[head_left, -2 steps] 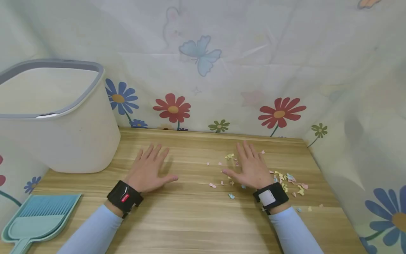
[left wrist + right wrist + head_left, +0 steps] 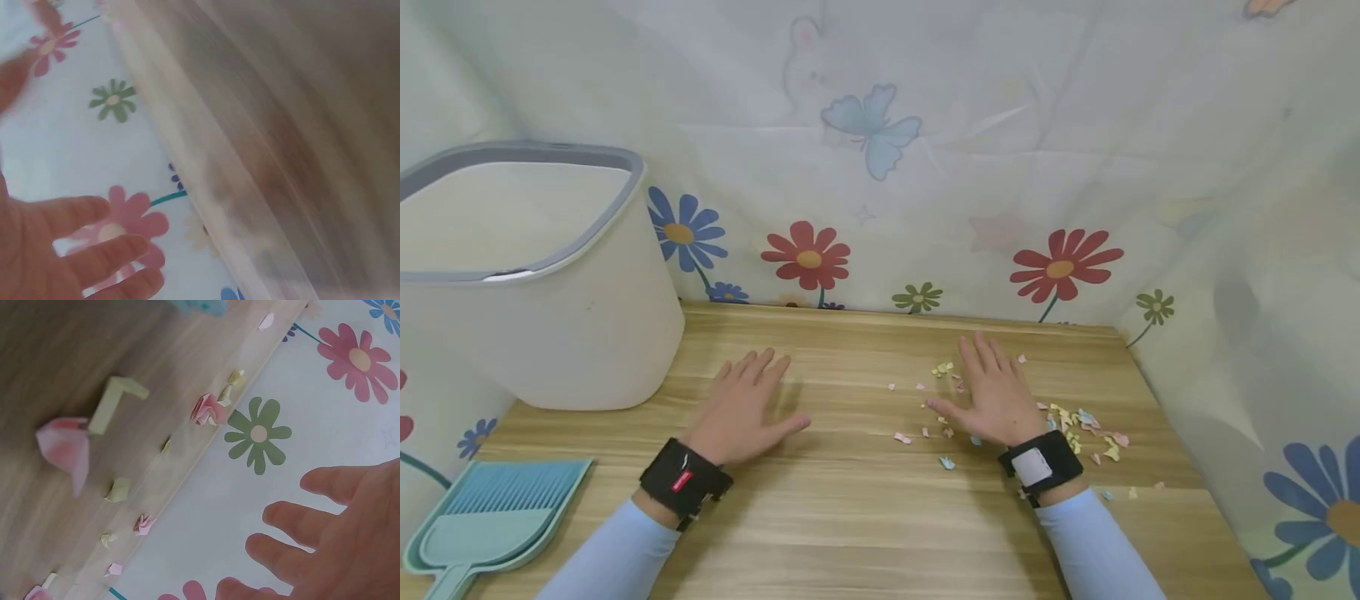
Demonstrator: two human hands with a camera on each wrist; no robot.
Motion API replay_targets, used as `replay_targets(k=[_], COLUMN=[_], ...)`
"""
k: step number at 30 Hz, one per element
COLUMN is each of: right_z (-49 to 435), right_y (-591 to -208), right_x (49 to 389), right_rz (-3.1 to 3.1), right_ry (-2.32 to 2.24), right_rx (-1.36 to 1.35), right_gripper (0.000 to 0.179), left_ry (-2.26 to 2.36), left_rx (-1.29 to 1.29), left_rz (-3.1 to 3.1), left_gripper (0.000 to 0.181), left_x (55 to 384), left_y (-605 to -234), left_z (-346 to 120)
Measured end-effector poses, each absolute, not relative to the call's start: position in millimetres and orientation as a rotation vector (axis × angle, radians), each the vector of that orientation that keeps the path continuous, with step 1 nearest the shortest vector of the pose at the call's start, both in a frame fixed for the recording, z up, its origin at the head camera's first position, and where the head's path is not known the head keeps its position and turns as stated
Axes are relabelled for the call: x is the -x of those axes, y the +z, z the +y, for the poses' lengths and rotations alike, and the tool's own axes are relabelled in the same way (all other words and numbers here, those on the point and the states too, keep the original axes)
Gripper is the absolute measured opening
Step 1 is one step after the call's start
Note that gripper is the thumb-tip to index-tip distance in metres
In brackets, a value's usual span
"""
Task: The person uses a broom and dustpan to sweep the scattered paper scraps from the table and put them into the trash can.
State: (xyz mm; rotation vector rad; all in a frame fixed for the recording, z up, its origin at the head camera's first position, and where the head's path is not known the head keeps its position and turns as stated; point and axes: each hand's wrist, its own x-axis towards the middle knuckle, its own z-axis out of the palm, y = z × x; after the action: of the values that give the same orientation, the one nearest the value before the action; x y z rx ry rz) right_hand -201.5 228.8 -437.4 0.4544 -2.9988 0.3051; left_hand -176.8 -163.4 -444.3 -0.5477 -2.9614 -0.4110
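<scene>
My left hand (image 2: 737,417) is over the left half of the wooden table, fingers spread and holding nothing. In the left wrist view its fingers (image 2: 106,256) show straight against the flowered backdrop. My right hand (image 2: 996,404) is over the right half, also with spread, straight fingers and nothing in them. Small torn paper scraps (image 2: 1111,452) in pink, yellow and blue lie around and beside the right hand, most of them to its right. Close up in the right wrist view, a crumpled pink scrap (image 2: 65,450) lies by a folded yellow scrap (image 2: 112,403).
A tall white bin (image 2: 587,333) with a grey rim stands at the back left. In front of it lies a teal dustpan (image 2: 550,533) with a brush (image 2: 490,533) in it. Flowered cloth (image 2: 880,208) hangs along the table's back and right edges.
My left hand has shifted slightly toward me and to the left. The right hand and the paper scraps look unchanged.
</scene>
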Motion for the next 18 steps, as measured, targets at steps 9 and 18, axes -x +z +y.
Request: replay_targets(k=[9, 18], right_z=[226, 226], right_y=[-432, -432], right_x=[201, 199], right_rz=[-2.962, -2.945], right_ry=[0.306, 0.301], right_rx=[-0.519, -0.515], right_gripper=[0.107, 0.105], left_ry=[-0.520, -0.417], left_rx=[0.213, -0.621], left_rz=[-2.957, -3.018], left_gripper=[0.066, 0.069], left_x=[82, 32], left_y=[-407, -429], left_z=[-231, -323])
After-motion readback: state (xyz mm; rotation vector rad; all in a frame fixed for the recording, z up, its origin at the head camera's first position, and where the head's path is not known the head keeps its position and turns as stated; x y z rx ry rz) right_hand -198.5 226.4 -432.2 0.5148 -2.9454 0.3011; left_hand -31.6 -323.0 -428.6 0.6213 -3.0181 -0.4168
